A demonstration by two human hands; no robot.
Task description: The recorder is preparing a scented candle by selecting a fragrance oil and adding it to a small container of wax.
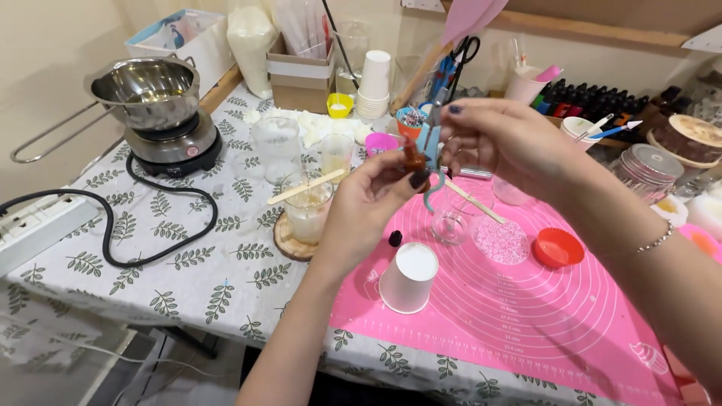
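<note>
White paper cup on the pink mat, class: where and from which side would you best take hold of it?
Grip the white paper cup around its side wall, just under the rim, coming from the near edge of the pink mat. It stands upright and open-topped, apart from the small glass, so fingers can probably wrap it freely.

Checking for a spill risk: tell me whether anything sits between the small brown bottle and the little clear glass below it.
Nothing visible does. The left hand holds the small brown bottle above the clear glass, with only open air between.
</note>
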